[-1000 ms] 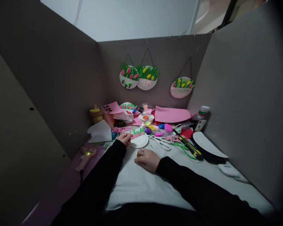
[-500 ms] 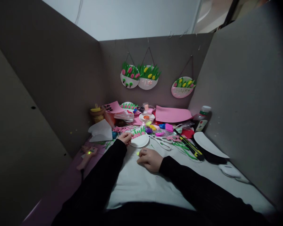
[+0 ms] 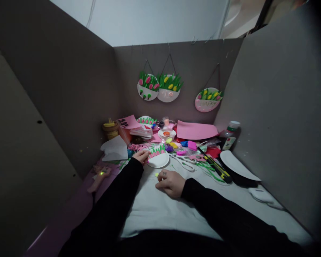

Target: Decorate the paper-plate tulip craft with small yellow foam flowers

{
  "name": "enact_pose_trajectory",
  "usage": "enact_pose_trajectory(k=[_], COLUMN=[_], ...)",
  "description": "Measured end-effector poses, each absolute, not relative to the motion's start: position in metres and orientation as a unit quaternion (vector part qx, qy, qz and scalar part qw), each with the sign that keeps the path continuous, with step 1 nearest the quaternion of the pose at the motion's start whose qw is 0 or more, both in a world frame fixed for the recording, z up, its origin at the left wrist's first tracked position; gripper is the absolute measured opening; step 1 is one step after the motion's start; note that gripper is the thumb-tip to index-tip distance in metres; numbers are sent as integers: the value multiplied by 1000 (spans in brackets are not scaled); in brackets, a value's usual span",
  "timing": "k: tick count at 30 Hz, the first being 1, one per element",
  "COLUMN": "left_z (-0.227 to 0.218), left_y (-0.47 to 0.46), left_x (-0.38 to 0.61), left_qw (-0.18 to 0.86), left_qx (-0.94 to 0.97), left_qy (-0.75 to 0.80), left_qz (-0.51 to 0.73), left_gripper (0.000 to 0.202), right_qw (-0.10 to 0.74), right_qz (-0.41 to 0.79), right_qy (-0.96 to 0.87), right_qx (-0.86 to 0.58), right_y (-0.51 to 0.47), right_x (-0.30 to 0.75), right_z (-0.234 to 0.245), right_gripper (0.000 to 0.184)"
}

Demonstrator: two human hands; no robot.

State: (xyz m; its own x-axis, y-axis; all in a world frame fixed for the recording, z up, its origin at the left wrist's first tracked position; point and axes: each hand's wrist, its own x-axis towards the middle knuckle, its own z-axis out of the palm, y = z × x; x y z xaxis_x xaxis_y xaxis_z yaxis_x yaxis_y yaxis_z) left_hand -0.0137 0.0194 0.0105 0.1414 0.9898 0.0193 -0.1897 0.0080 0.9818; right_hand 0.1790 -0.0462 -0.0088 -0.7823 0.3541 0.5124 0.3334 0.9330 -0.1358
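Note:
My left hand (image 3: 141, 156) is closed in a pinch at the left edge of a white paper plate (image 3: 160, 162) decorated with pink tulips and green leaves. A tiny pink bit shows below its fingertips; I cannot make out what is pinched. My right hand (image 3: 171, 183) rests on the white-covered table in front of the plate, its fingers curled in and thumb forward. Whatever may be between those fingers is hidden. Right by its forefinger lies a small yellow piece (image 3: 156, 175). White-handled scissors (image 3: 186, 164) lie to the right of the plate.
Clay packets (image 3: 192, 145), pink sheets (image 3: 196, 130) and a small white dish (image 3: 166, 134) crowd the back. On the right are a box cutter (image 3: 215, 166), a bottle (image 3: 229, 137) and a white plate piece (image 3: 237, 165). A pink glue gun (image 3: 98, 178) lies left. Decorated plates (image 3: 169, 93) hang behind.
The view has shifted very slightly. My right hand has dropped a touch toward me, and my left hand has barely moved, with a pink bit now showing below its fingertips.

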Motion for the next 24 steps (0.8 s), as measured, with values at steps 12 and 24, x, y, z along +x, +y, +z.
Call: enact_pose_trajectory(k=[12,24], left_z=[9,-4], left_y=[21,34], left_x=[-14,-15], left_qw=[567,528], left_qx=[498,510], left_qy=[418,461], left_qz=[506,499], left_gripper=[41,20], right_qw=[236,191], right_qz=[14,31], right_qy=[-953,-959], right_qx=[-191,-209], right_y=[-47,-46], right_x=[178,180], right_z=[-10,-14], right_gripper=[28,38])
